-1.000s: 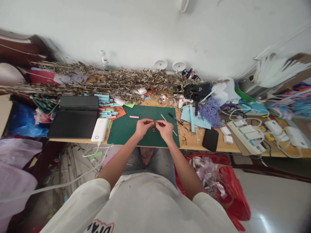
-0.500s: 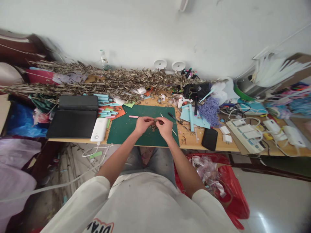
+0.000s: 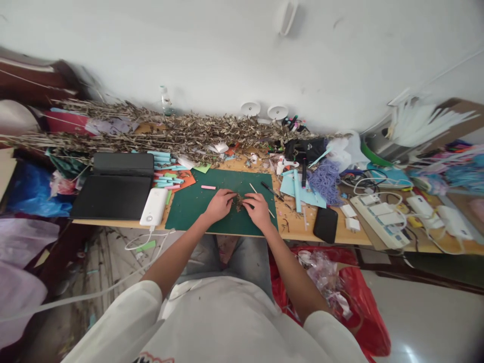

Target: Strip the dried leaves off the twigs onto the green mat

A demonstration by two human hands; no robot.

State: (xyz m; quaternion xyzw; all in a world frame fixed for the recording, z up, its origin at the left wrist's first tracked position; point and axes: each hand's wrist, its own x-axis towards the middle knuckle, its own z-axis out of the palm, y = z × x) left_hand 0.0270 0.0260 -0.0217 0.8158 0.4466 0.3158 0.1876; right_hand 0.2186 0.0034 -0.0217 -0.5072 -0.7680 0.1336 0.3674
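My left hand (image 3: 218, 204) and my right hand (image 3: 257, 208) are close together over a dark green cutting mat (image 3: 189, 206) on a wooden desk (image 3: 295, 224). Both hands have their fingers pinched on a small brown clump of dried plant bits (image 3: 239, 201) that lies between them on the mat. A thin wooden stick (image 3: 252, 188) lies just beyond my right hand, partly hidden by it. A small pink strip (image 3: 207, 187) lies on the mat to the upper left of my left hand.
Long dried leafy branches (image 3: 159, 132) lie along the desk's back edge. A black folded case (image 3: 113, 186) and a white power bank (image 3: 153, 207) sit left of the mat. A black phone (image 3: 325, 225), power strip (image 3: 378, 215) and purple cord pile (image 3: 325, 176) are right. A red bag (image 3: 359, 297) is below.
My hands have come down closer to the mat with the dried clump still between them. The view has shifted slightly downward.
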